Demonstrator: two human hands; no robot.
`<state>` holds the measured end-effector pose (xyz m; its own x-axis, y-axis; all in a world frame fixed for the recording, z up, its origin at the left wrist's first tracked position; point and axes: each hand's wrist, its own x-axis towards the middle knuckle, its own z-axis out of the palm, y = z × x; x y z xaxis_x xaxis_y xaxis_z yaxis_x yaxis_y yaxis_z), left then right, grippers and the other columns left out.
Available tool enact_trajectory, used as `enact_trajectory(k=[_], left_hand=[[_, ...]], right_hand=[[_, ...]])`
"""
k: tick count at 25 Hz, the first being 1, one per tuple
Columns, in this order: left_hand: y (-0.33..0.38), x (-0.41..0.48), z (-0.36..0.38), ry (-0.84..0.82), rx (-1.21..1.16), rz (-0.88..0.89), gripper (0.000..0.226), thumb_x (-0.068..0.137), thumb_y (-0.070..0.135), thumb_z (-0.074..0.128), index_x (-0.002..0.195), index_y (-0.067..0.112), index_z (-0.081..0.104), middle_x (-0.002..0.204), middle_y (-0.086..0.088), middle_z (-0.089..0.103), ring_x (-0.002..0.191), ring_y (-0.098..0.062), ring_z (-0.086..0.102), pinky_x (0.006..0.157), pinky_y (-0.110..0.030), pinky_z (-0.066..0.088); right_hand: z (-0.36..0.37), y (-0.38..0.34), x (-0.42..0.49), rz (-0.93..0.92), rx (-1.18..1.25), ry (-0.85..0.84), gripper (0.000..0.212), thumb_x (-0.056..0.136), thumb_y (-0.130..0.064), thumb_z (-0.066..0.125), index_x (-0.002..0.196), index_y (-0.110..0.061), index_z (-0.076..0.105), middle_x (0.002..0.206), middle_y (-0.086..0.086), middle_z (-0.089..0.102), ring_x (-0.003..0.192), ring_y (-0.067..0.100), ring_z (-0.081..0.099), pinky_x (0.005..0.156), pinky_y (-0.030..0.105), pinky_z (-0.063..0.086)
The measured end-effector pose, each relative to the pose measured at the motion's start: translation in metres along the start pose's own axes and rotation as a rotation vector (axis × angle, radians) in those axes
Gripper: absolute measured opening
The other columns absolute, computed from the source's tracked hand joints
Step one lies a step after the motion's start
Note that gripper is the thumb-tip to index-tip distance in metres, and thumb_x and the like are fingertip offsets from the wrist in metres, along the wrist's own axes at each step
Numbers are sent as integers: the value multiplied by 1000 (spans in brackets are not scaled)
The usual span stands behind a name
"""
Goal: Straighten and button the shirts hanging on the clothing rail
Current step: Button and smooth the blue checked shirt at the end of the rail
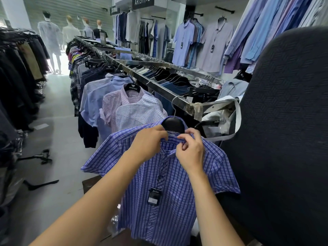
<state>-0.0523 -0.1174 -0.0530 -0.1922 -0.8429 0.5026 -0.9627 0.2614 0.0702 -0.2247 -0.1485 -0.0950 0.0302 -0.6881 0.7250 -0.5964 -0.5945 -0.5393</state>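
Note:
A blue checked short-sleeved shirt point(170, 189) hangs on a black hanger point(173, 123) hooked over the near end of the steel clothing rail point(159, 87). My left hand point(147, 144) grips the left side of its collar, fingers curled over the fabric. My right hand point(190, 151) pinches the right collar edge near the top button. A dark price tag point(154, 196) dangles on the shirt's front. Behind it on the same rail hang a white checked shirt point(140, 112), a pink checked shirt point(113, 107) and a light blue shirt point(95, 102).
A large dark garment point(284, 139) fills the right side close to me. Dark clothes point(16, 82) line a rack on the left. Loose black hangers point(42, 183) lie on the grey floor. Shirts hang on the back wall point(198, 41), and mannequins point(51, 36) stand far off.

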Motion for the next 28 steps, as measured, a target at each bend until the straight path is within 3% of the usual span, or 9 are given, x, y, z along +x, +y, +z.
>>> enact_trajectory(k=[3,7,9,13,17,21,26,28], left_hand=[[2,-4,1,-218,117,-63,42,83,13,56,121,28,64,119,7,60,96,-28,65,62,-33,41],[5,-7,7,-249,218,-61,23,84,26,60,105,26,70,106,5,56,83,-26,64,58,-32,39],[5,-5,9,-208,244,-65,16,93,28,56,97,24,71,103,4,56,80,-26,63,57,-33,36],[1,-9,19,-80,129,-56,25,97,39,52,90,24,72,95,6,55,73,-25,62,55,-31,34],[5,-9,24,-33,45,-81,26,96,37,51,88,24,73,94,7,58,75,-23,62,56,-29,35],[5,-8,19,-26,-26,-19,22,95,35,57,109,34,74,106,11,65,90,-19,65,66,-31,47],[-1,-6,-7,128,-306,15,10,84,26,66,88,29,74,82,15,62,62,-2,52,60,-30,51],[-12,-6,-21,187,-393,-48,9,79,24,66,82,27,74,74,17,59,59,-3,55,60,-29,51]], right_hand=[[3,2,-12,-19,4,-161,35,81,3,62,109,-14,75,142,-7,55,57,4,55,67,26,55],[9,4,-16,63,-96,-458,44,88,-2,64,129,-17,68,147,-12,50,94,19,68,93,31,54],[13,5,-14,27,-167,-409,33,90,-9,71,122,-14,71,132,-10,59,93,20,67,89,34,55],[14,12,-11,22,-176,-202,15,92,-23,72,100,-12,77,101,-6,65,77,21,65,67,37,54],[13,8,-6,73,-124,-217,11,93,-20,69,97,-12,74,101,-5,63,80,22,62,69,35,50],[8,3,-1,16,-22,-306,18,93,-11,65,107,-18,73,110,-9,64,86,12,61,79,30,53],[7,-35,15,-35,104,-210,27,94,-4,53,105,-15,75,108,-7,68,93,9,62,81,24,52],[9,-51,25,-38,141,-162,27,95,-5,53,108,-14,75,108,-5,69,96,8,62,83,22,50]])
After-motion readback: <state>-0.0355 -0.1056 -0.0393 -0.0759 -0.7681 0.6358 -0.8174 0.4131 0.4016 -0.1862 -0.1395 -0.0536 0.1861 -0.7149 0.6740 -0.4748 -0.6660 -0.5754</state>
